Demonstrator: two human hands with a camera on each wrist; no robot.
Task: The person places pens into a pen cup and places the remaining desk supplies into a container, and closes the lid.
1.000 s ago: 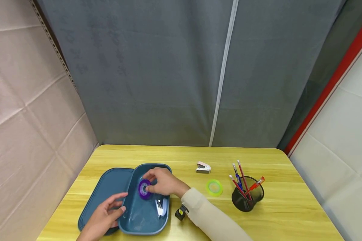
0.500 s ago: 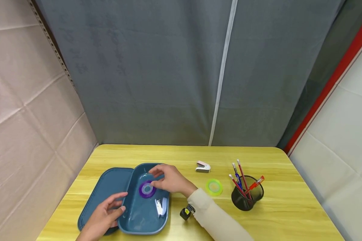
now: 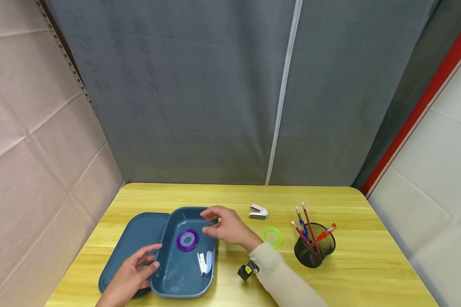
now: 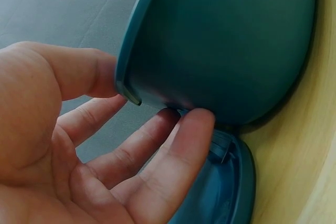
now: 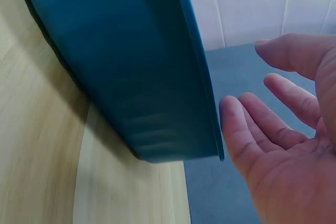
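In the head view a blue plastic box (image 3: pixel 180 281) stands at the left of the table, its matching lid (image 3: pixel 138 238) lying flat beside it. A purple tape roll (image 3: pixel 187 240) lies in the box, with a white and pale blue stapler (image 3: pixel 205 262) nearer its right wall. My left hand (image 3: pixel 132 273) rests at the box's left side; in the left wrist view the thumb touches the rim and the fingertips meet the outer wall. My right hand (image 3: pixel 230 228) hovers over the box's upper right edge, fingers loosely bent, holding nothing.
On the wooden table (image 3: pixel 223 194) a white and pink stapler (image 3: pixel 258 212) and a green tape roll (image 3: pixel 272 237) lie right of the box. Farther right, a black mesh cup (image 3: pixel 309 258) holds several pencils and pens. A grey curtain (image 3: pixel 199 106) hangs behind.
My right hand has let go of the purple tape roll, which now lies flat in the box, and has moved up and right toward the box's edge. My left hand has stayed in place.
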